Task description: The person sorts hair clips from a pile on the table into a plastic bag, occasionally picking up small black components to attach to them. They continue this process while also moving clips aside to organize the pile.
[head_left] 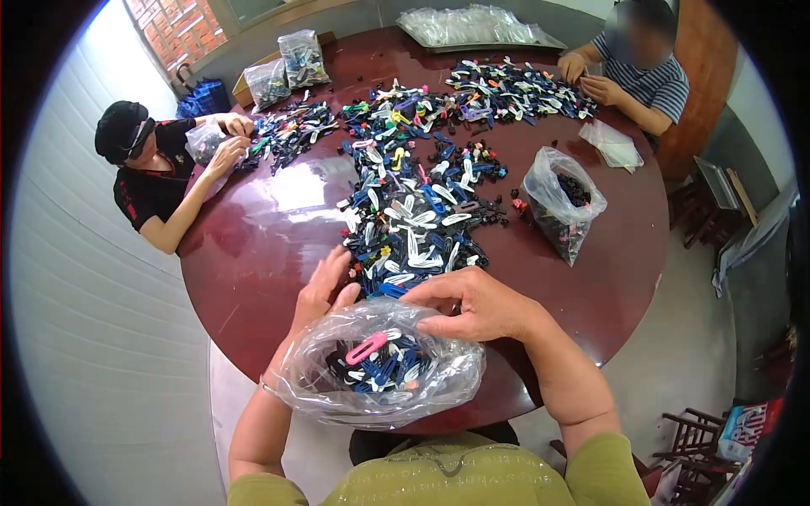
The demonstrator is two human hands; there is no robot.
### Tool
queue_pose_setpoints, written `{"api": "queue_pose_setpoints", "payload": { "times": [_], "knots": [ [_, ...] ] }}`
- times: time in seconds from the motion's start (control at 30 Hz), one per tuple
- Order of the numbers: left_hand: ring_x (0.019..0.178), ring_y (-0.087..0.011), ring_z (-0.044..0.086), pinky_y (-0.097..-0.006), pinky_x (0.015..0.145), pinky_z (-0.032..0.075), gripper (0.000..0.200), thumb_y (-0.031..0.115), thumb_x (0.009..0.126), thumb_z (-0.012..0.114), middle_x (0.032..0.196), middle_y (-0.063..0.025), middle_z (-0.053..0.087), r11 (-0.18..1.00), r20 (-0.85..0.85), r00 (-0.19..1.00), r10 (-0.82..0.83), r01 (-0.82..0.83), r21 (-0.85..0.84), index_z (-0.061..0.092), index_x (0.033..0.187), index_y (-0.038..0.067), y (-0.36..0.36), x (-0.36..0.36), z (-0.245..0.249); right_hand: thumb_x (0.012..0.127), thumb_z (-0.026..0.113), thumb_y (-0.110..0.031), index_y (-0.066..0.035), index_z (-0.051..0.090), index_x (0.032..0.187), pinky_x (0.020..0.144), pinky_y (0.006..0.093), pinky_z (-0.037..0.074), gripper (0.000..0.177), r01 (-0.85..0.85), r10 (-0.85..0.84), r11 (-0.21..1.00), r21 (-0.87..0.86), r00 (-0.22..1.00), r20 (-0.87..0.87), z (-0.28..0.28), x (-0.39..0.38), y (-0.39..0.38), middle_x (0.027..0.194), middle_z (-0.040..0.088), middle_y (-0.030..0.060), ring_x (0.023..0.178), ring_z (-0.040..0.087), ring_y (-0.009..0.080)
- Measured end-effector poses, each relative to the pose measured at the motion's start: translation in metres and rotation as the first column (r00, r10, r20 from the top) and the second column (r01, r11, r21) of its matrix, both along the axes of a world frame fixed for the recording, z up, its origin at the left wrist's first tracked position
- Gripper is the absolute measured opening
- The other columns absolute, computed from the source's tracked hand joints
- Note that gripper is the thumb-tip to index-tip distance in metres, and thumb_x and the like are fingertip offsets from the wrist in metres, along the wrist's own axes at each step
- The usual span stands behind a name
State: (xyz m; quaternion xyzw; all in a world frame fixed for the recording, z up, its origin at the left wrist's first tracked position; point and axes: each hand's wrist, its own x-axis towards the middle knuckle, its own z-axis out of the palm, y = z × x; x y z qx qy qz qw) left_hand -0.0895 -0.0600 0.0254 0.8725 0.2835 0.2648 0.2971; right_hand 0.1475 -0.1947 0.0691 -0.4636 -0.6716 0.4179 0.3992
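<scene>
A clear plastic bag (295,367) stands open at the near table edge. Inside lie blue, black and white hair clips (384,371), with a pink hair clip (366,348) on top. My left hand (325,287) is just beyond the bag's left rim, fingers stretched out beside the pile, holding nothing. My right hand (481,308) arches over the right rim, its thumb and fingers apart. Near its fingertips a blue hair clip (392,290) lies at the near end of a long pile of mixed hair clips (413,219).
A filled clear bag (564,202) stands on the round table (253,278) at right, near flat plastic bags (612,145). Two people sit across: one at left holding a bag (205,143), one at far right. Packed bags (302,59) and a tray of plastic packets (477,29) stand behind.
</scene>
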Motion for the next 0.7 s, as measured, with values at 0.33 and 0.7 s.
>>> {"api": "queue_pose_setpoints", "payload": {
  "times": [0.33,0.7],
  "knots": [
    [0.130,-0.0372,0.040,-0.0426,0.111,0.027,0.050,0.020,0.086,0.064,0.137,-0.0244,0.044,0.995,0.104,0.990,0.096,-0.092,-0.046,0.048,0.129,0.000,-0.043,0.022,-0.009,0.079,0.070,-0.009,-0.001,0.064,0.111,0.060,0.0211,0.047,0.034,-0.125,0.109,0.958,-0.257,0.991,-0.075,0.014,0.031,-0.014,0.082,0.068,0.0041,0.068,0.058,0.0054],
    [0.086,-0.0309,0.064,-0.0390,0.077,0.049,0.015,0.009,0.077,0.066,0.089,-0.0135,0.068,0.967,0.035,0.998,0.054,-0.061,0.249,0.066,0.091,0.003,-0.013,0.037,0.033,0.075,0.069,-0.018,-0.009,0.071,0.087,0.067,0.0350,0.050,0.015,0.441,-0.501,0.859,0.262,0.830,0.246,-0.045,0.033,0.027,0.083,0.063,0.0081,0.076,0.063,0.0254]
  ]
}}
